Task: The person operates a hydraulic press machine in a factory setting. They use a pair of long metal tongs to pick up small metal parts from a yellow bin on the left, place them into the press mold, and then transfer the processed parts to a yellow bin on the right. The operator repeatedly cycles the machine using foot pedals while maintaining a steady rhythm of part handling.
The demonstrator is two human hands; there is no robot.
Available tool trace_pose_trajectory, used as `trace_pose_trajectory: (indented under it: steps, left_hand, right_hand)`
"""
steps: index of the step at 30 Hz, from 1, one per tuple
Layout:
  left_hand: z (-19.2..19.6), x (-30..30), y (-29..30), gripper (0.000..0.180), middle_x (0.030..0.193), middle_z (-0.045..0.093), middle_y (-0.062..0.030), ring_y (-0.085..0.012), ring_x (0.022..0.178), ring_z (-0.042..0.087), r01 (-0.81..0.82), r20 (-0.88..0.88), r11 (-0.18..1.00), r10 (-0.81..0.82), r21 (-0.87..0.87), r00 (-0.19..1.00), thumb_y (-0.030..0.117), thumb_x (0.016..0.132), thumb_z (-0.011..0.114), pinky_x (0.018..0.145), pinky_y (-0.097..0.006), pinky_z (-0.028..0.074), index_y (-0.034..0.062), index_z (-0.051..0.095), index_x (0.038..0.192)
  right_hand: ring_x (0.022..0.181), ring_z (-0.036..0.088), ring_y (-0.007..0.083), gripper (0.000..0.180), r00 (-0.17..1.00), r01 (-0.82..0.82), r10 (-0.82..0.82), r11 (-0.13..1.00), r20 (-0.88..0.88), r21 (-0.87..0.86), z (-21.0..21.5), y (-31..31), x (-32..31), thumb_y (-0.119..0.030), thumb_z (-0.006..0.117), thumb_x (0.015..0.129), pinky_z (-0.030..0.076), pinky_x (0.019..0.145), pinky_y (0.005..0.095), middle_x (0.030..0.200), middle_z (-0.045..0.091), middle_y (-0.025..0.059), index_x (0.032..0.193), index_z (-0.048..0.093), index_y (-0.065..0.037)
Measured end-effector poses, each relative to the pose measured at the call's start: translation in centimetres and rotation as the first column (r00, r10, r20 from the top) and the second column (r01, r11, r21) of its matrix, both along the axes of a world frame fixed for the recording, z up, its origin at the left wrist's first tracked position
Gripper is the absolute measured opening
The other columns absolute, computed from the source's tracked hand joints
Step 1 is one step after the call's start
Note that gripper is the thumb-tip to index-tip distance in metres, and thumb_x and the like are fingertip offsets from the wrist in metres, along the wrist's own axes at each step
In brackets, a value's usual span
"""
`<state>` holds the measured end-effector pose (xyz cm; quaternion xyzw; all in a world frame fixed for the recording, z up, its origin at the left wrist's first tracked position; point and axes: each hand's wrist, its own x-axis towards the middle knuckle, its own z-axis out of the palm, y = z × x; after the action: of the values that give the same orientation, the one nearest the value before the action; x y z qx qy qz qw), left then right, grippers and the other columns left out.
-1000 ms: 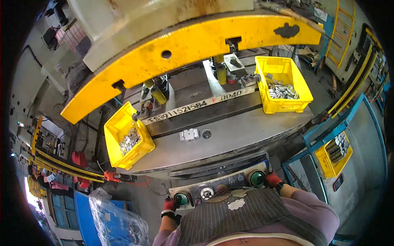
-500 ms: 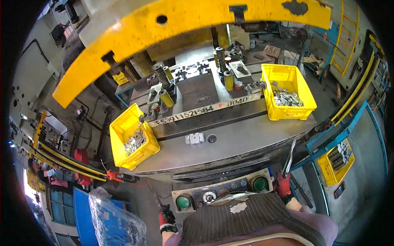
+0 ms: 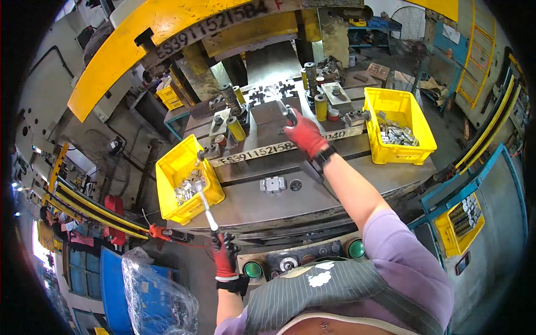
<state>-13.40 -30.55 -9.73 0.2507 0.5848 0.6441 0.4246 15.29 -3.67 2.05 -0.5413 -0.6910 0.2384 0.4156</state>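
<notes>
Press bed [image 3: 312, 192] carries two yellow bins [image 3: 187, 181]; right hand [image 3: 304, 134] rests on the die, left hand [image 3: 224, 258] clasps one rod [image 3: 205, 205].

A workshop floor [image 3: 446, 128] of grey concrete; yellow guard rails [image 3: 486, 139] at right, a fan [image 3: 413, 19] behind, blue crates [image 3: 111, 279] lower left.

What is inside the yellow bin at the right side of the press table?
The yellow bin holds a pile of small grey metal parts. Its bottom under them is covered.
</notes>
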Motion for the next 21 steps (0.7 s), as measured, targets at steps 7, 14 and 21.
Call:
trace_pose_trajectory:
  steps: [7, 14, 21]
  left_hand:
    - [4.0, 2.7, 6.8, 0.037, 0.074, 0.053, -0.0003, -0.0054, 0.054, 0.046, 0.367, -0.231, 0.930, -0.351, 0.026, 0.907, 0.019, 0.089, 0.048, 0.043, -0.021, 0.040, 0.0100, 0.039, 0.124]
    - [5.4, 6.4, 28.3, 0.026, 0.072, 0.054, 0.0011, -0.0051, 0.053, 0.046, 0.565, -0.472, 0.782, -0.406, 0.263, 0.783, 0.025, 0.085, 0.056, 0.044, -0.021, 0.038, 0.0083, 0.054, 0.105]
    - [3.5, 11.5, 37.6, 0.026, 0.076, 0.058, -0.0027, -0.0109, 0.059, 0.046, 0.547, -0.687, 0.820, -0.300, 0.169, 0.662, 0.024, 0.083, 0.058, 0.054, -0.029, 0.041, 0.0021, 0.057, 0.098]
  right_hand:
    - [0.053, 0.047, 0.0048, 0.024, 0.667, -0.273, 0.197, 0.962, -0.719, 0.010, -1.7, 4.2, 0.5, -0.018, 0.062, 0.077, 0.038, 0.045, 0.0195, 0.070, 0.054, -0.0024, 0.098, 0.057, -0.007]
    - [0.070, 0.052, 0.0105, 0.031, 0.799, -0.118, 0.320, 0.914, -0.510, 0.388, -2.8, -2.0, 4.8, 0.002, 0.047, 0.082, 0.041, 0.061, 0.0211, 0.094, 0.056, 0.0039, 0.111, 0.055, -0.004]
    - [0.063, 0.048, 0.0051, 0.031, 0.541, 0.051, -0.099, 0.995, -0.835, -0.085, -7.3, -11.7, 12.8, -0.004, 0.054, 0.082, 0.038, 0.050, 0.0193, 0.079, 0.053, -0.0008, 0.112, 0.050, -0.005]
